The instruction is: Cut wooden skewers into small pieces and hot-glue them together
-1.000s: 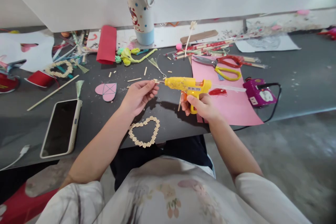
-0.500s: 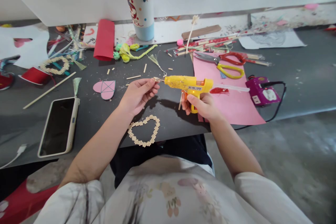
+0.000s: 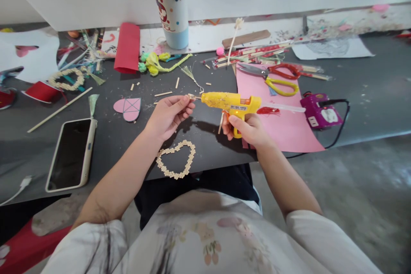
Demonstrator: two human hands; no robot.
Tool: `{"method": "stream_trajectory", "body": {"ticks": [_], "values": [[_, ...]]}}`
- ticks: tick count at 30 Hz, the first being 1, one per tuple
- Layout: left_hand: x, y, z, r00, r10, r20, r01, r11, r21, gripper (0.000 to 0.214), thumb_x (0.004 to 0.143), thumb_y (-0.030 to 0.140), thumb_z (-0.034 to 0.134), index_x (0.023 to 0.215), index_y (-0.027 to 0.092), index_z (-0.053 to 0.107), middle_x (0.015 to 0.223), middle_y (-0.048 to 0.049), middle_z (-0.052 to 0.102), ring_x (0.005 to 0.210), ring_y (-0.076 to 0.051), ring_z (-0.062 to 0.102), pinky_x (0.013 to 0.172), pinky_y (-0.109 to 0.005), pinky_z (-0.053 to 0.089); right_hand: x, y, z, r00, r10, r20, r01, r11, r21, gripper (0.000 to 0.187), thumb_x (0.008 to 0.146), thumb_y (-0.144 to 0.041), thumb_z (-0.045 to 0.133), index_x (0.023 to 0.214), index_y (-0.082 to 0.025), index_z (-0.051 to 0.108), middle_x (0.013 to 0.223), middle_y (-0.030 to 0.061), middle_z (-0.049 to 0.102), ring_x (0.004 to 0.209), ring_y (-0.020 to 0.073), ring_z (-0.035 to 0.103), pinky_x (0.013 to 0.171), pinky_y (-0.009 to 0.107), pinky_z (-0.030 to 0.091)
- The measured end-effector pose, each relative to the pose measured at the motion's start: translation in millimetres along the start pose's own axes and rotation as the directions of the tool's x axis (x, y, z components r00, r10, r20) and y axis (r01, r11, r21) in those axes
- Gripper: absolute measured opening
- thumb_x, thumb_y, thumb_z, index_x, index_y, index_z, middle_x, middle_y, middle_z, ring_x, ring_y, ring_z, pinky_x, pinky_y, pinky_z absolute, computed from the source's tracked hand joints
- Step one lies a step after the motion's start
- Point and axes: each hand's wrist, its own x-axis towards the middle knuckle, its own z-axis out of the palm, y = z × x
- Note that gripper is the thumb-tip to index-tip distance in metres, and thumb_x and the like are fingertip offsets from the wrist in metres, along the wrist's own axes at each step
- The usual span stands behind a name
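Note:
A yellow hot glue gun (image 3: 229, 102) with a clear glue stick (image 3: 285, 107) in its back is gripped by my right hand (image 3: 247, 127), fingers round the handle and at the orange trigger. Its nozzle points left at my left hand (image 3: 175, 113). Thumb and forefinger there pinch a small pale piece (image 3: 192, 96), mostly hidden, at the nozzle's tip. Below my left hand, near the table's front edge, lies a heart-shaped ring of pale beads or tiny flowers (image 3: 176, 160). A pink paper heart (image 3: 128, 109) with dark lines lies to the left.
Scissors (image 3: 269, 78) lie on pink paper (image 3: 279, 137) at right, beside a purple power box (image 3: 321, 111) with a black cord. A phone (image 3: 72, 154) lies at left. A bottle (image 3: 173, 13) stands at the back, near a red paper packet (image 3: 127, 48) and short stick pieces (image 3: 163, 93).
Almost nothing differs. Both hands and the glue gun keep their places, and the view has shifted very slightly.

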Motion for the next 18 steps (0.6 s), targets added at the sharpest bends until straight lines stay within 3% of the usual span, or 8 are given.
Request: {"method": "stream_trajectory", "body": {"ticks": [18], "values": [[1.8,0.0,-1.0,1.0,0.002,-0.003,-0.001,1.0,0.024,0.021,0.073,0.033,0.075,0.078,0.013,0.072,0.069,-0.0011,0.065,0.054,-0.001,0.054,0.051,-0.01,0.045,0.5,-1.2,-0.9,1.0,0.008,0.005,-0.008,1.0,-0.019,0.042,0.087,-0.051,0.051,0.065,-0.016,0.058,0.062,0.0003,0.059,0.047,0.0087,0.057,0.046,0.022,0.042]]}}
